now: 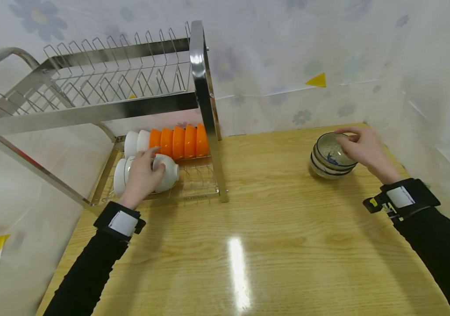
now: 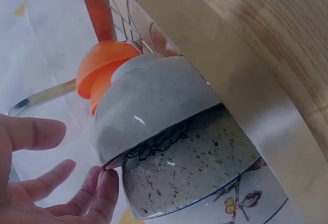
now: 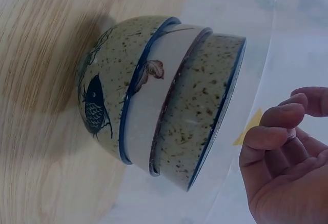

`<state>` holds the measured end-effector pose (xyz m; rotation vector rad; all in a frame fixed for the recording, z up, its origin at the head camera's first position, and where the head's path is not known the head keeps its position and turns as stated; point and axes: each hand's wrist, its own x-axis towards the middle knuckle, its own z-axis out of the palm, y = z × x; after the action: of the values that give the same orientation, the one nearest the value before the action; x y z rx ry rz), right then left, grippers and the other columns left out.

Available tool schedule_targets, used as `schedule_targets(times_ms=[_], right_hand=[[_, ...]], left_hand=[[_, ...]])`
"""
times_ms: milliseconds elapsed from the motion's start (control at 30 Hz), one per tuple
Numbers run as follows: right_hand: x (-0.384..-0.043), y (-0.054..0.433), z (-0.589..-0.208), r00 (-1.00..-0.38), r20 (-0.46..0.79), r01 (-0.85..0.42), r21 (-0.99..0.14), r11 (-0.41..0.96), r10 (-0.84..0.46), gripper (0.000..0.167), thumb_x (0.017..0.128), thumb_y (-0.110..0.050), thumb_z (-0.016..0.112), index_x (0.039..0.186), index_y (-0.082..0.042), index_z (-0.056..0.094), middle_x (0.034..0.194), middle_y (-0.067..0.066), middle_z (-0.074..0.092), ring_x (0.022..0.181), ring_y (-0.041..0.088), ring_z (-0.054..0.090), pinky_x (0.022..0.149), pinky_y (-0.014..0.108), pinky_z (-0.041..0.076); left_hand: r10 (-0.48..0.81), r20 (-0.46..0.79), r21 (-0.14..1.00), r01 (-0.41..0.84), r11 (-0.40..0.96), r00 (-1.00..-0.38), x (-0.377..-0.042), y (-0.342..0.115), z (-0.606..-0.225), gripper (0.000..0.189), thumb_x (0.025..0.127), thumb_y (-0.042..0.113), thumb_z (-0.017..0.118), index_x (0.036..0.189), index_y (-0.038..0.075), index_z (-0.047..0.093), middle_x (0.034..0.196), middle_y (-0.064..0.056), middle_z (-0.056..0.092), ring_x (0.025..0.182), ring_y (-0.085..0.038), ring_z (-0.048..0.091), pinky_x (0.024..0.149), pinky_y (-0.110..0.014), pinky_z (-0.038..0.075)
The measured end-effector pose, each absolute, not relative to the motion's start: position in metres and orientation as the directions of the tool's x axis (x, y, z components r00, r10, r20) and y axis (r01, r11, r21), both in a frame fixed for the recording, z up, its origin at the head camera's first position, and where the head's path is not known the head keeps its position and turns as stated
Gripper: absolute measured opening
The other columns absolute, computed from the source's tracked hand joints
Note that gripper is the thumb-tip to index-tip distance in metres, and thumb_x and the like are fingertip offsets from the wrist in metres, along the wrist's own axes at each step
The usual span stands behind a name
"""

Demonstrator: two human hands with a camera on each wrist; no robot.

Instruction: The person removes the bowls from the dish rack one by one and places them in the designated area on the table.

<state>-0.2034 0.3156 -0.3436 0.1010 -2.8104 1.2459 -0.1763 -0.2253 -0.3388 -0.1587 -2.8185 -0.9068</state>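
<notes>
In the lower level of the dish rack, my left hand (image 1: 143, 174) is at a row of bowls standing on edge. Its fingertips touch the rim of a pale grey bowl (image 2: 154, 98), while the thumb stays apart from it. Beside that bowl is a speckled bowl (image 2: 192, 167), then a white bowl with a painted berry sprig (image 2: 241, 203). On the right, my right hand (image 1: 363, 151) hovers at the rim of a stack of three bowls (image 1: 329, 170), fingers loosely bent and holding nothing. The stack's top bowl (image 3: 197, 114) is speckled with a blue rim; the bottom one carries a painted fish.
The two-level metal rack (image 1: 162, 103) stands at the left, with wire slots on top. Behind the left hand is a row of several orange bowls (image 1: 178, 142) and two white ones (image 1: 131, 144). The wooden table (image 1: 272, 228) meets pale flowered sheeting (image 1: 264, 66) behind.
</notes>
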Motion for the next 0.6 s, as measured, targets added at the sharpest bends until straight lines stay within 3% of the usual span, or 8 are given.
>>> schedule_targets(times_ms=[400, 600], right_hand=[[-0.2006, 0.3136, -0.3438, -0.995, 0.081, -0.103, -0.776, 0.622, -0.063, 0.045, 0.106, -0.030, 0.049, 0.137, 0.000, 0.054, 0.056, -0.005, 0.050, 0.046, 0.011, 0.036, 0.044, 0.033, 0.032], [-0.1999, 0.3143, -0.3445, -0.996, 0.065, -0.093, -0.772, 0.629, -0.067, 0.046, 0.105, -0.032, 0.049, 0.138, 0.000, 0.054, 0.057, -0.003, 0.051, 0.045, 0.012, 0.035, 0.045, 0.034, 0.032]], left_hand=[[0.035, 0.128, 0.590, 0.105, 0.801, -0.991, -0.1752, -0.2317, -0.3328, 0.052, 0.096, 0.013, 0.055, 0.142, -0.010, 0.045, 0.120, -0.032, 0.062, 0.102, -0.041, 0.063, 0.085, -0.052, 0.057], [0.023, 0.049, 0.610, 0.048, 0.791, -0.999, -0.1731, -0.2312, -0.3306, 0.055, 0.098, 0.016, 0.055, 0.144, -0.009, 0.040, 0.124, -0.035, 0.062, 0.107, -0.043, 0.064, 0.087, -0.054, 0.059]])
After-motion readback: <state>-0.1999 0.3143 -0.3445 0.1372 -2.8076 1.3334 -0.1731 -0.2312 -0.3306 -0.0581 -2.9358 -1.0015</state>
